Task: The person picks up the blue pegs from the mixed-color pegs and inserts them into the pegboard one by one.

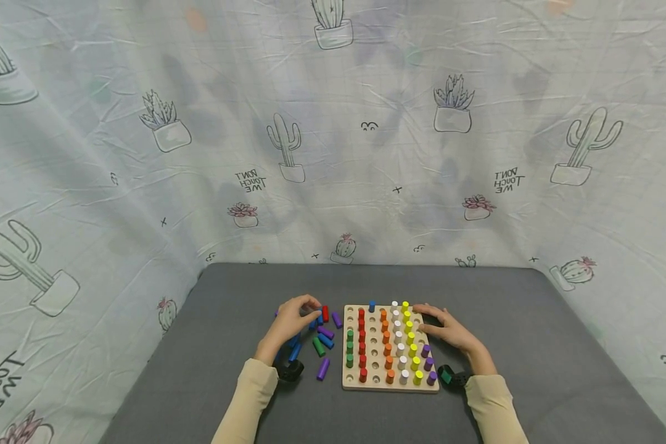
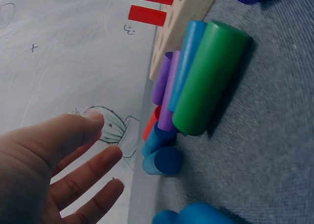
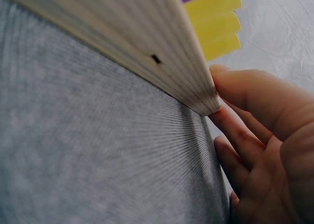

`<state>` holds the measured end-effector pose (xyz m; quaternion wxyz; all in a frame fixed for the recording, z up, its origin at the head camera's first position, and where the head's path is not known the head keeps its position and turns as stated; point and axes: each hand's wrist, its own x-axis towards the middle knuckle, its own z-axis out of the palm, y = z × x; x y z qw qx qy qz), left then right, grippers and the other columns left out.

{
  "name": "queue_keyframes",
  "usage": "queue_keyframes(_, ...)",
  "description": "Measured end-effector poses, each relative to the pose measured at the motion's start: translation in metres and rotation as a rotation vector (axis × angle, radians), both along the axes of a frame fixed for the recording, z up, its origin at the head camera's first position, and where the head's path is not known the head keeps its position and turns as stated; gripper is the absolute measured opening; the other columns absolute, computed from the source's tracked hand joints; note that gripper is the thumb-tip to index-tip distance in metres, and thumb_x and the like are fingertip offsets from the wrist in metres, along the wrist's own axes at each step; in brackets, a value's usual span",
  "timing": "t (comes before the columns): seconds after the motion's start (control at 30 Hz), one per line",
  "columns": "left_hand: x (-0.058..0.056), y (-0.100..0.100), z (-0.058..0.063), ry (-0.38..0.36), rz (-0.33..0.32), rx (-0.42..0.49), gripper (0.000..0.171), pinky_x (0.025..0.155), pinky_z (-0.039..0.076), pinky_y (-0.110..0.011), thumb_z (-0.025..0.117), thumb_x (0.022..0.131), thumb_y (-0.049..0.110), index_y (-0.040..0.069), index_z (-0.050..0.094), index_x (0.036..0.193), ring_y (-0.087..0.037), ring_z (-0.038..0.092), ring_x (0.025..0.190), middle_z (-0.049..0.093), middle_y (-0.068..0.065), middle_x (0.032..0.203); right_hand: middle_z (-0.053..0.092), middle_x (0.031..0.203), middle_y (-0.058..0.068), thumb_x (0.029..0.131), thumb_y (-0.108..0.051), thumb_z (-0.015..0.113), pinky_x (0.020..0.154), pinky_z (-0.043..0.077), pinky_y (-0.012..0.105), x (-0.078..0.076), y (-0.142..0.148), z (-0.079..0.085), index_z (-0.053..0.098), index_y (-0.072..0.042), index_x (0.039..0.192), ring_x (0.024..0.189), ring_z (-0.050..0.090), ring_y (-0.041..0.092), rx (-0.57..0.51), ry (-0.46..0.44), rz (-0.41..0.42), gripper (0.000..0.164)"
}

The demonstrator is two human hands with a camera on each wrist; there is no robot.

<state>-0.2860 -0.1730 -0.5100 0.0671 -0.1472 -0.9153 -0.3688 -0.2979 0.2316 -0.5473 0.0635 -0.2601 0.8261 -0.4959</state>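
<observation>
My left hand (image 1: 294,320) hovers over the loose pegs to the left of the board. In the left wrist view its thumb and fingers (image 2: 88,177) are apart with nothing between them. Closest to its fingertips in the head view are a red peg (image 1: 325,313) and some blue ones. The wooden pegboard (image 1: 366,386) carries rows of green, red, orange, white, yellow and purple pegs. One blue peg (image 1: 372,306) stands at the far end of an otherwise bare row. My right hand (image 1: 449,330) holds the board's far right corner, its thumb (image 3: 245,89) against the edge.
Loose purple, blue and green pegs lie left of the board, among them a green peg (image 1: 319,346) and a purple peg (image 1: 323,369). Some are partly hidden by my left hand. Grey cloth covers the table (image 1: 477,290), and a printed curtain (image 1: 333,154) hangs behind it.
</observation>
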Motion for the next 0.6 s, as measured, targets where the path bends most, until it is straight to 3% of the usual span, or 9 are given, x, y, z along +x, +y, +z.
queue_keyframes(0.23,0.0002,-0.0035,-0.0063,0.036,0.029,-0.079,0.017,0.086,0.033,-0.055,0.068,0.085,0.023,0.014,0.066,0.099,-0.015,0.057,0.081,0.064,0.004,0.088,0.037,0.14,0.026,0.09,-0.017,0.06,0.101,-0.012,0.066,0.0002,0.0009,-0.0013,0.048,-0.001,0.132,0.135,0.01,0.05,0.005,-0.002,-0.007,0.047)
queue_keyframes(0.6,0.0002,-0.007,-0.0091,-0.005,0.035,-0.149,0.02,0.087,0.031,-0.056,0.069,0.084,0.026,0.015,0.066,0.1,-0.015,0.052,0.074,0.055,0.01,0.073,0.039,0.14,0.025,0.09,-0.019,0.06,0.1,-0.012,0.066,0.0014,0.0008,-0.0014,0.048,-0.002,0.132,0.134,0.012,0.05,-0.006,0.02,-0.006,0.048)
